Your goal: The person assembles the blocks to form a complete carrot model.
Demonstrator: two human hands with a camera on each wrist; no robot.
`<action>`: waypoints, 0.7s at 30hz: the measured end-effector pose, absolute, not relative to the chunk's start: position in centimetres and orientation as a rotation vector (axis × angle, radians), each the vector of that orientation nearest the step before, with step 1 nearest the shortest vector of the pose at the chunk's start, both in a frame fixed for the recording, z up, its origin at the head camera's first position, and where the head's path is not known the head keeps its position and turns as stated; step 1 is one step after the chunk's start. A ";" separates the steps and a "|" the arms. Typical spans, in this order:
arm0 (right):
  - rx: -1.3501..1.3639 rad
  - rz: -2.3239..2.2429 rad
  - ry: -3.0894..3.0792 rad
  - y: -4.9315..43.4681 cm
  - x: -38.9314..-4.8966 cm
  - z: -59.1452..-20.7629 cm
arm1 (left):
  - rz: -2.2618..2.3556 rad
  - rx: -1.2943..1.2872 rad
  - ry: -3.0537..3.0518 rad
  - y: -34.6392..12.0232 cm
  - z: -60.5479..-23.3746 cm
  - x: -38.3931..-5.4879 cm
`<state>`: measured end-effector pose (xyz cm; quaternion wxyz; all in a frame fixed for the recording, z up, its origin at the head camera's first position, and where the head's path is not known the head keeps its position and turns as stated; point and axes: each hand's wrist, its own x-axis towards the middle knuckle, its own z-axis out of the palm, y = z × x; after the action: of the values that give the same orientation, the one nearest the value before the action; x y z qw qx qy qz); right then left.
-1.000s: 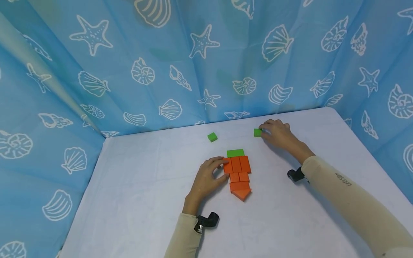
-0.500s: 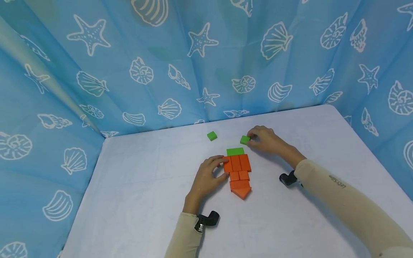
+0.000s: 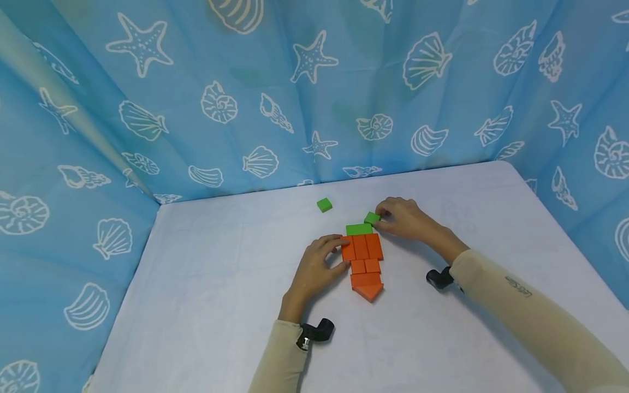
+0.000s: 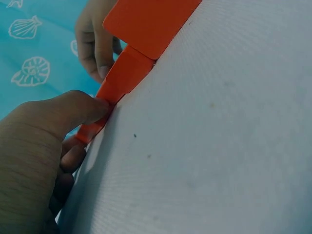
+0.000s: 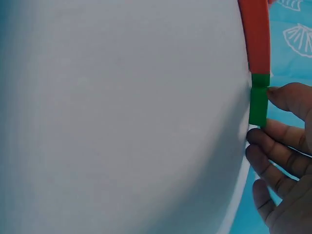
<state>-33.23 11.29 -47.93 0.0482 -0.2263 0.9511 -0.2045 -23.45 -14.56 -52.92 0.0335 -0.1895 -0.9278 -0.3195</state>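
A row of three upright orange blocks point(image 3: 361, 247) lies on the white table, and my left hand point(image 3: 313, 271) pinches the leftmost one between thumb and forefinger. Below the row sit two small orange squares point(image 3: 365, 266), then an orange bar point(image 3: 366, 279) and an orange triangle point(image 3: 369, 291) pointing toward me. A green rectangular block point(image 3: 359, 230) touches the row's far side. My right hand point(image 3: 405, 218) pinches a small green block point(image 3: 371, 218) at the rectangle's far right corner. The right wrist view shows this green block point(image 5: 258, 106) held between thumb and forefinger, against the other green piece.
Another small green block point(image 3: 324, 204) lies alone toward the table's back edge. A blue shell-patterned curtain point(image 3: 265, 109) hangs behind and at both sides of the white-covered table point(image 3: 206, 295). Each wrist wears a small black camera point(image 3: 319, 331).
My right hand has brought the small green block leftward and nearer, from the right side to the green rectangle's corner. My left hand has stayed at the orange blocks.
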 end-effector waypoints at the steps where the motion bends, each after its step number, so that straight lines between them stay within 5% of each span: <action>1: -0.704 -0.597 2.932 11.2 -33.4 -47.5 | -0.979 -0.591 -2.850 -14.6 -52.9 -23.6; 10: -0.932 -0.430 2.892 6.3 -36.8 -43.0 | -0.977 -0.637 -2.797 -14.8 -52.6 -24.5; 21: -1.119 -0.325 2.792 0.1 -39.4 -45.7 | -0.989 -0.644 -2.788 -14.8 -53.1 -23.8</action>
<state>-39.39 0.07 -45.70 0.0579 -0.3693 0.9213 -0.1073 -23.77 -14.81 -53.13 0.0571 -0.2123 -0.9194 -0.3262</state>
